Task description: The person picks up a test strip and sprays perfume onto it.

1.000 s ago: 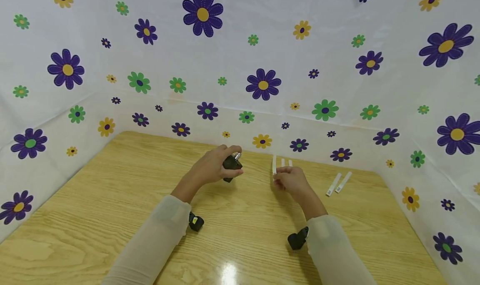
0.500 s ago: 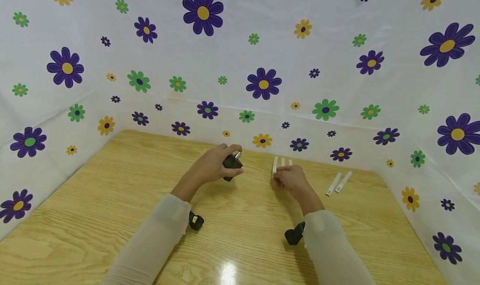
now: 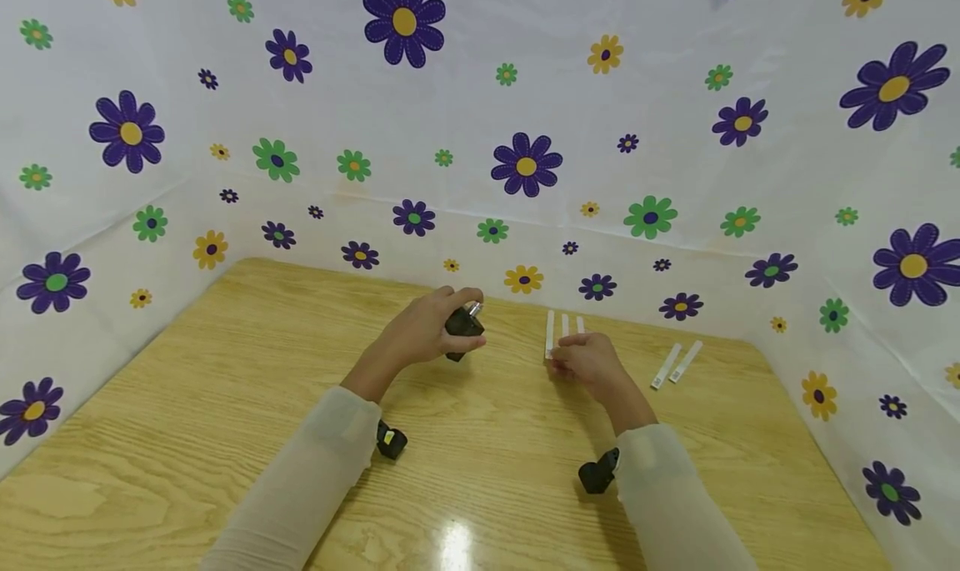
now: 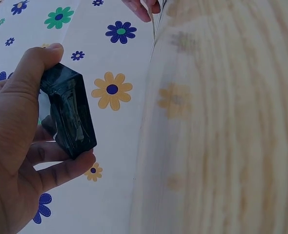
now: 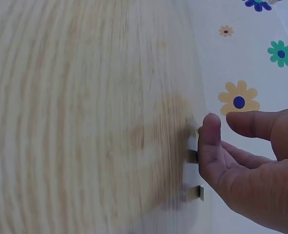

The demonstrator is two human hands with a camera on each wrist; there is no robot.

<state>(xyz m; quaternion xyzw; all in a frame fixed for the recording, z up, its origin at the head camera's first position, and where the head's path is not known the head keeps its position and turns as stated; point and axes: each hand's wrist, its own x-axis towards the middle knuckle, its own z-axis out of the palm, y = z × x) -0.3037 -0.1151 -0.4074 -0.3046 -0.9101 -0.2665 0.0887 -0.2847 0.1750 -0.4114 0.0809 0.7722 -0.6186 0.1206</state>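
My left hand (image 3: pixel 423 329) holds a dark faceted glass perfume bottle (image 4: pixel 71 109) with a silver spray nozzle (image 3: pixel 475 309), raised over the back of the table. In the left wrist view the thumb is over its top and fingers are under its base. To the right, my right hand (image 3: pixel 588 358) is low over the table at the near, marked end of a white paper test strip (image 3: pixel 551 331). In the right wrist view a small gap shows between thumb and fingertip (image 5: pixel 212 124). Two more strips, a middle one (image 3: pixel 566 325) and a right one (image 3: pixel 580 325), lie alongside, their near ends hidden behind this hand.
Two other white strips, one (image 3: pixel 666 367) and its neighbour (image 3: pixel 686 362), lie slanted at the right of the wooden table (image 3: pixel 480 438). A flower-printed white sheet (image 3: pixel 450 104) closes off the back and both sides. Each wrist bears a black camera.
The leftmost strip, earlier pinched and lifted at its near end by my right hand, now lies in line with the other two. My left hand and the perfume bottle have stayed put.
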